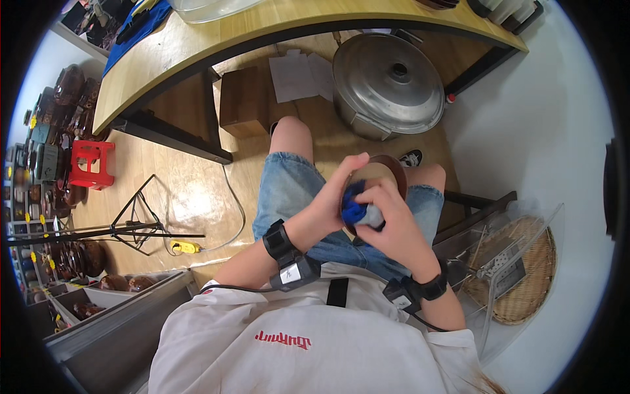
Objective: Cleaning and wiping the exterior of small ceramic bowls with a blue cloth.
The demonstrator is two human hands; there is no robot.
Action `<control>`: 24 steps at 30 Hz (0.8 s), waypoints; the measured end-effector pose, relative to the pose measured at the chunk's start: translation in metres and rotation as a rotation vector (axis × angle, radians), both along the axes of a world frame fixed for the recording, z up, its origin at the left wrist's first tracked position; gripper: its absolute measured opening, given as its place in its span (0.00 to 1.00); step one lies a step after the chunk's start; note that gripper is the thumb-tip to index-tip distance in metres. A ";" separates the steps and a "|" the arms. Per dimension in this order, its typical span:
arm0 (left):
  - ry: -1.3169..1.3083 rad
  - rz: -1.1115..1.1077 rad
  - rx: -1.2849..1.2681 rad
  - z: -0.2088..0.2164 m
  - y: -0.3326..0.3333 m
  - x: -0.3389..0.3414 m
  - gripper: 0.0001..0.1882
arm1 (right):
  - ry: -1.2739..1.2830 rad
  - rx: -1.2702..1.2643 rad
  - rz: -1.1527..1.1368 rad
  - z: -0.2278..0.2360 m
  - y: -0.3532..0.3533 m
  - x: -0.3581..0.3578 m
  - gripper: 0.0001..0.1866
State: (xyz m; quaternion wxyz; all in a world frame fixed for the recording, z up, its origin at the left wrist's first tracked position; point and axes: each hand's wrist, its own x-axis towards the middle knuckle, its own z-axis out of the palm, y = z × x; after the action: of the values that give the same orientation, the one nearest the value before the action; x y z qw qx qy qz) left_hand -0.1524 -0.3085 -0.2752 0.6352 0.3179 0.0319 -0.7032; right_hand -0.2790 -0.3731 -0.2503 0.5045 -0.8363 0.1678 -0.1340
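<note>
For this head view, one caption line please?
Seated person's left hand steadies a brown bowl; right hand presses blue sponge inside.

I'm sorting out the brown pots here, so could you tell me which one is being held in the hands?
The round brown pot over the person's lap, gripped by the left hand and right hand; the other brown pots sit untouched on the far-left shelves.

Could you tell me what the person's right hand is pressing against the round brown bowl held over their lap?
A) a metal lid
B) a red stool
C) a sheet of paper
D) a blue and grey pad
D: the right hand grips a blue and grey pad against the brown bowl, which the left hand steadies from the side.
</note>
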 end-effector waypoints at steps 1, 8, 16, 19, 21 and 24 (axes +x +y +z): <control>0.000 0.000 0.000 0.001 0.000 -0.001 0.23 | 0.000 0.000 0.000 -0.004 0.001 0.002 0.19; -0.038 0.043 0.117 -0.002 0.005 -0.012 0.25 | -0.125 -0.417 -0.282 -0.023 -0.011 0.018 0.19; -0.129 0.135 0.030 -0.002 0.002 -0.002 0.25 | 0.176 -0.413 -0.151 -0.011 -0.012 0.010 0.17; -0.126 0.152 0.022 -0.002 0.002 -0.002 0.24 | 0.176 -0.149 -0.039 -0.008 -0.010 0.006 0.16; -0.115 0.155 0.011 -0.002 0.004 -0.005 0.24 | 0.150 -0.051 -0.003 -0.007 -0.008 0.005 0.15; -0.108 0.183 0.039 -0.011 0.003 -0.011 0.24 | 0.110 0.058 0.011 -0.013 -0.006 0.008 0.15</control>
State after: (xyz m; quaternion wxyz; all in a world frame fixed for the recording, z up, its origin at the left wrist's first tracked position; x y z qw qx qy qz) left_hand -0.1633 -0.3056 -0.2857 0.6913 0.3635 0.0401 -0.6232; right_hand -0.2706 -0.3796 -0.2632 0.5192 -0.8284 0.1945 -0.0799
